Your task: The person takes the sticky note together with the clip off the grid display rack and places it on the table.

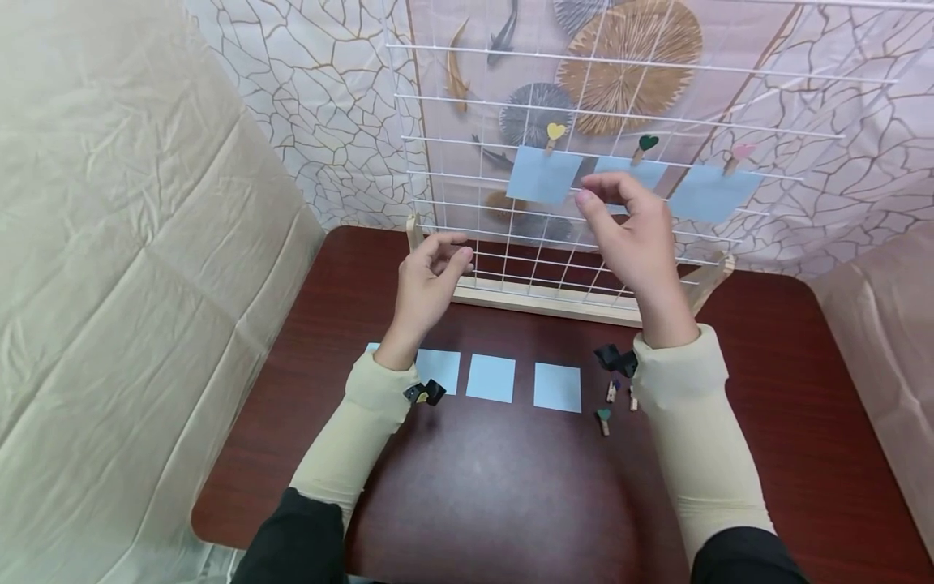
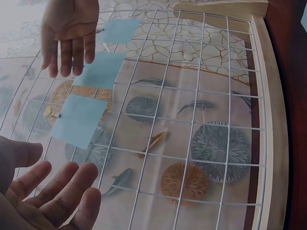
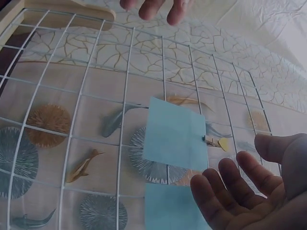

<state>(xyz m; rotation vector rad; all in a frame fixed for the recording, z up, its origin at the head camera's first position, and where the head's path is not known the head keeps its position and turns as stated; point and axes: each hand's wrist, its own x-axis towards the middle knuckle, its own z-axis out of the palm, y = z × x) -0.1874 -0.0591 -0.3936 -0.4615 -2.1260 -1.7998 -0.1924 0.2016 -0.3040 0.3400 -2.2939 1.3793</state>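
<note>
**Blue paper squares: three pegged on grid, both hands free**

Blue paper squares are the item under review. Your right hand [image 1: 633,235] is raised in front of the middle square [image 1: 629,173] on the white wire grid [image 1: 467,203], fingers loosely bent, gripping nothing; the wrist views confirm an empty palm. Your left hand [image 1: 429,280] hovers lower, near the grid's wooden base [image 1: 540,298], fingers relaxed, also empty.

Three squares hang in a row, each from a small heart-topped peg: yellow [image 1: 555,134], dark green [image 1: 645,146], pink [image 1: 739,155]. I judge the pegs clamp each sheet's top edge to a wire, which is why the sheets hang flat. The sheets are plain, pale blue and uncreased.

More squares [image 1: 558,387] lie in a row on the dark red table [image 1: 803,389] between your forearms. Spare pegs [image 1: 611,401] lie beside your right sleeve.
</note>
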